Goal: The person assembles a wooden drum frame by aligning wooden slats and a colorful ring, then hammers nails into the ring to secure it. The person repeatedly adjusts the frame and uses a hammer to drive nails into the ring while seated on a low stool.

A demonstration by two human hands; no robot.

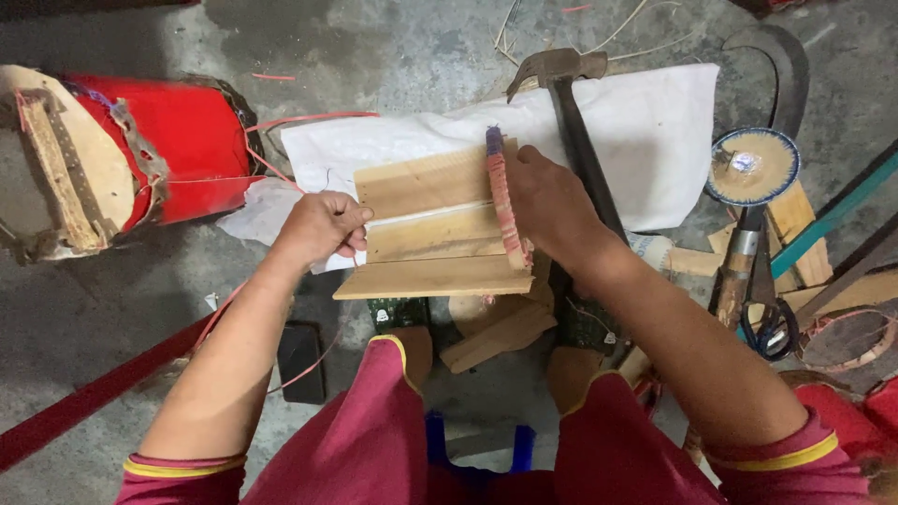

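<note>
A panel of three pale wooden slats (432, 224) lies flat in front of a seated person, resting partly on a white sack (645, 140) spread over the concrete floor (393, 47). The left hand (323, 227) is closed on the panel's left edge, fingers curled over the wood. The right hand (547, 201) presses down on a red woven rim strip (505, 201), tipped with blue at its far end, which stands on edge against the panel's right side; the fingers wrap over the strip and hold it to the wood. A claw hammer (571, 103) lies just beyond the right hand, its head on the sack. More offcuts of wood (496, 337) sit below the panel, between the person's knees. To the left, well apart, a red drum-like stool frame (178, 140) lies on its side. To the right are a round blue-edged disc (753, 166), scissors (772, 327) and scattered scraps.
</note>
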